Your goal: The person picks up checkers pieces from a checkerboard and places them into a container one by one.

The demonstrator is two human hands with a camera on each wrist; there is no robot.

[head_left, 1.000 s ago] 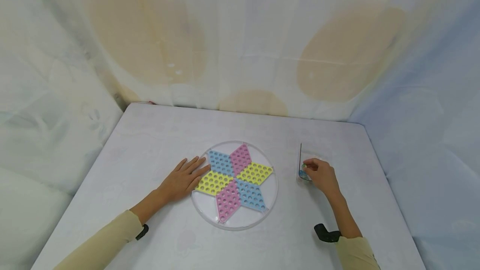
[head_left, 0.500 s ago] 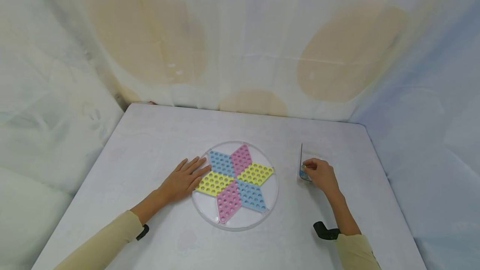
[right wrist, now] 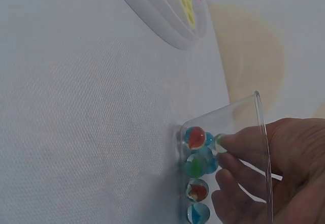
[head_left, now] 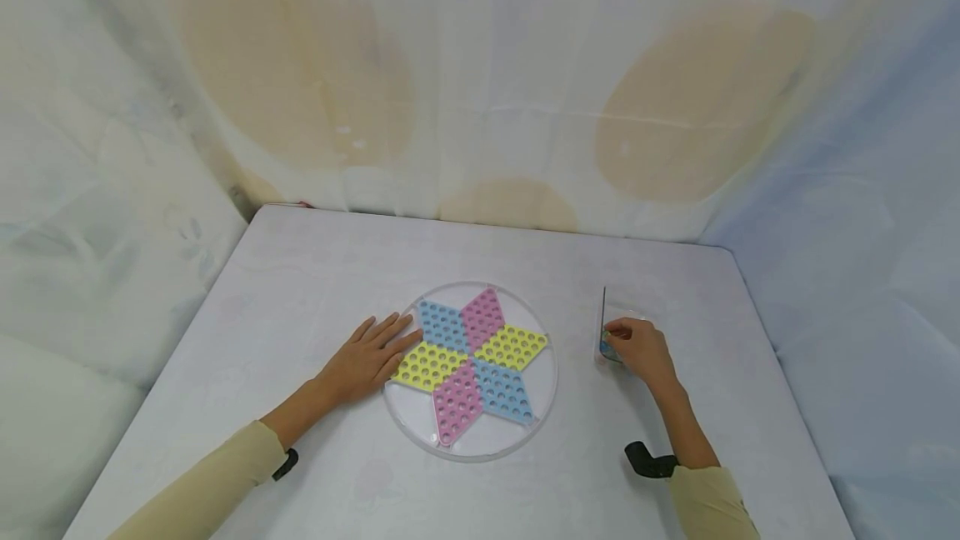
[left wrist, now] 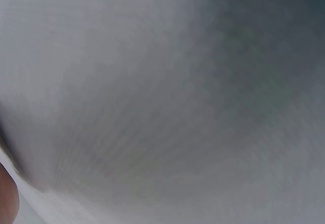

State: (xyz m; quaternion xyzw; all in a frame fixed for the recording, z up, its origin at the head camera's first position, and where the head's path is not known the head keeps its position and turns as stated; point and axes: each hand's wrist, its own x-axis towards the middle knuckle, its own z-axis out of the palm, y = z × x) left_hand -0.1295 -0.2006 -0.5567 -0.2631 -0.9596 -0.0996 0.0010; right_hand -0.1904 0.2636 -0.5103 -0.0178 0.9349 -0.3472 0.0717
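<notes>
A round Chinese checkers board [head_left: 546,394] with a pink, yellow and blue star of holes lies on the table. My left hand [head_left: 365,362] rests at its left rim, fingers straight and spread, the fingertips over the edge. To the right stands a clear plastic box [right wrist: 249,104] with several glass marbles [right wrist: 196,189] inside. My right hand [head_left: 642,350] reaches into that box. In the right wrist view, its thumb and a finger pinch a greenish clear marble [right wrist: 219,142], partly hidden by the thumb. The left wrist view is a grey blur.
The white-covered table [head_left: 330,257] ends at a back edge against hanging cloth [head_left: 510,90]. More cloth hangs at both sides. Black wrist straps [head_left: 651,462] sit at the cuffs of the beige sleeves.
My right forearm has shifted very slightly to the left, with the fingers staying in the box. The left hand and the board are still.
</notes>
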